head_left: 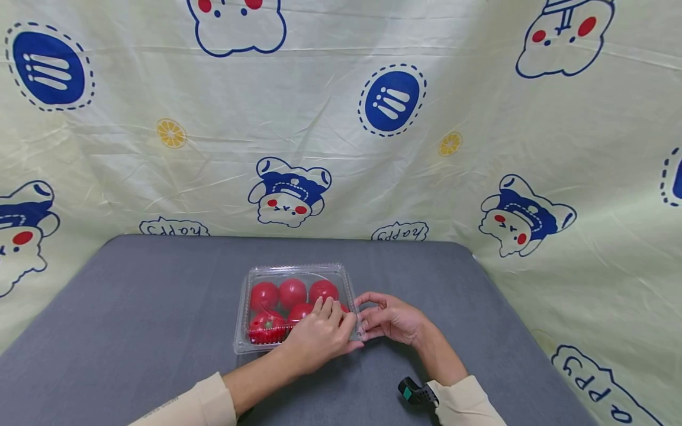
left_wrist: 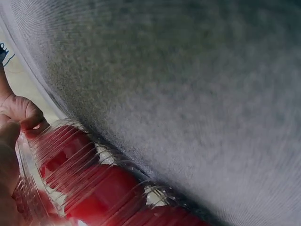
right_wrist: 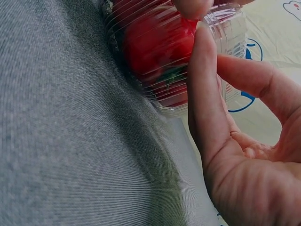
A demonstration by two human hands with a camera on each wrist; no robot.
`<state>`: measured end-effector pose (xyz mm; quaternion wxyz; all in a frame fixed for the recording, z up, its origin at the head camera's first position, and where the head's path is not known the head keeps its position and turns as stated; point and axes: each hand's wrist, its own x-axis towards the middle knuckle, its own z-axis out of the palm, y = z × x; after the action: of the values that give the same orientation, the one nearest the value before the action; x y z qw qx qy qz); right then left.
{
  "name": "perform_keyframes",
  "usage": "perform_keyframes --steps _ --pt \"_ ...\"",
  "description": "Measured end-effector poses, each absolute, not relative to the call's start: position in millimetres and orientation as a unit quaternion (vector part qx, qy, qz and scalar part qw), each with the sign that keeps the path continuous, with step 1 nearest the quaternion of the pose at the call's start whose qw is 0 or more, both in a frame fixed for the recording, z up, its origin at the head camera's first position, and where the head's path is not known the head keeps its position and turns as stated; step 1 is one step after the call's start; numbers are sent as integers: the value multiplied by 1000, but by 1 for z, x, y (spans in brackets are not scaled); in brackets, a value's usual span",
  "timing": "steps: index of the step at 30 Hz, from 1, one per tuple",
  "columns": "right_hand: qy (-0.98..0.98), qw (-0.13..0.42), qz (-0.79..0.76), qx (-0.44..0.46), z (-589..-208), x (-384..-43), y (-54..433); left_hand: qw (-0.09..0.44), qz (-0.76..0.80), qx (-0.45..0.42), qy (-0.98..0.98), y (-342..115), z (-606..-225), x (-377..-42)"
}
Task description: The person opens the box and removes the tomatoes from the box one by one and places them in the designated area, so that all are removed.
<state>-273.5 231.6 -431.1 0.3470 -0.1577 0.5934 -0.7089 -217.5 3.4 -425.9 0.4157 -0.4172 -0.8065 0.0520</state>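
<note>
A clear plastic container [head_left: 243, 322] with a lid over it lies on the table, holding several red tomatoes [head_left: 292, 293]. Over its front right part, my left hand [head_left: 322, 332] has bent fingers on the lid and the thumb by the front right corner. My right hand [head_left: 391, 320] is at the right side, fingers along the edge and thumb at that same corner. In the right wrist view, the thumb of the right hand [right_wrist: 225, 160] reaches the ribbed plastic near a fingertip of the other hand. The left wrist view shows only part of the left hand [left_wrist: 8, 174].
A grey cloth-covered table [head_left: 154, 307] surrounds the container. Behind it hangs a pale printed curtain [head_left: 330, 118] that also runs down the right side. A black band with a green patch [head_left: 412, 391] sits at my right wrist.
</note>
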Motion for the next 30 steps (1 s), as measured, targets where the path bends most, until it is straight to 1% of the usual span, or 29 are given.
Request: perform_keyframes --steps 9,14,18,22,30 --pt "599 344 -707 -155 -432 -273 231 399 -1 -421 -815 -2 -425 -218" --pt "594 346 -708 -163 -432 -274 231 370 -40 -417 -829 -3 -422 -217" --pt "590 348 -709 -167 -432 -274 231 346 -38 -414 -841 -4 -417 -214" --pt "591 349 -708 -166 -432 -274 230 335 -33 -422 -842 -6 -415 -215" --pt "594 349 -706 -166 -431 -274 231 373 18 -440 -816 -6 -419 -217"
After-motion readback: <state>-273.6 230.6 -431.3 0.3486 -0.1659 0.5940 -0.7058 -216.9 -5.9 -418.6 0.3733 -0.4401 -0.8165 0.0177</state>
